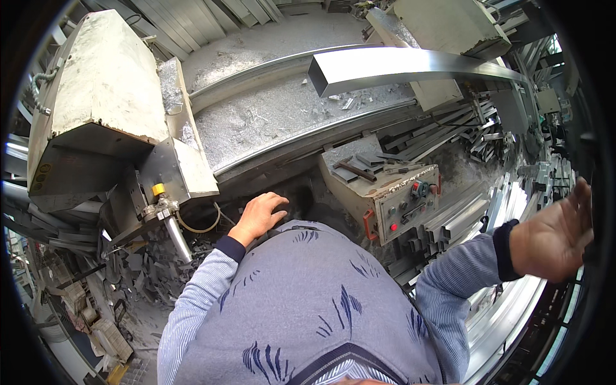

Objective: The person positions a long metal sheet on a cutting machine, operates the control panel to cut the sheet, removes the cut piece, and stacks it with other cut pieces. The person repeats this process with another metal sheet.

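My left hand hovers just in front of my waist, by the near side of the machine bed. Its fingers are slightly bent and apart, and nothing shows in them. My right hand is raised far out to the right, palm showing and fingers spread toward the dark picture rim, which hides the tips. I see nothing held in it. Ahead, a long square metal tube reaches across the machine from the right, its hollow end facing left. A control box with buttons and a red light stands between my hands.
At left stands a cream machine housing with a metal cylinder; another housing is at back right. Metal chips cover the bed. Offcuts lie on the control box. Stacked metal profiles fill the right side.
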Demonstrator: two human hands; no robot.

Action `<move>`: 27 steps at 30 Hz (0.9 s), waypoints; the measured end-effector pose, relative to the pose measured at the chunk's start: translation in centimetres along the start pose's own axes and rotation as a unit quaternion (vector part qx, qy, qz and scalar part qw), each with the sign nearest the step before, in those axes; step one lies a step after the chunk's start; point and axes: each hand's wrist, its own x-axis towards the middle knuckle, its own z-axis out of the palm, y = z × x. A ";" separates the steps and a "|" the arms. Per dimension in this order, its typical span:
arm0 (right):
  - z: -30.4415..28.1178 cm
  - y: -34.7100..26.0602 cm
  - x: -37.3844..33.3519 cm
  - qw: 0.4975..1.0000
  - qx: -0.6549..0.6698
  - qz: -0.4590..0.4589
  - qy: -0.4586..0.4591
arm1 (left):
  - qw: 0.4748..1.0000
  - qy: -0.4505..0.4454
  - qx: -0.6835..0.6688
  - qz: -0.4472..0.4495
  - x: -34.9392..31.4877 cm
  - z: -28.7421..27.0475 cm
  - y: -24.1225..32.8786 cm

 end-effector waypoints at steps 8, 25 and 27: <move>-4.8 38.7 -20.0 0.769 -0.164 0.617 0.028 | 0.973 0.170 -0.036 -0.149 -1.6 -3.3 1.9; -10.0 57.1 -27.1 0.668 0.091 0.701 0.231 | 0.788 0.505 0.137 -0.323 -7.3 -4.3 5.4; -8.9 55.0 -27.6 0.649 0.144 0.714 0.220 | 0.785 0.514 0.092 -0.334 -8.1 -4.1 5.2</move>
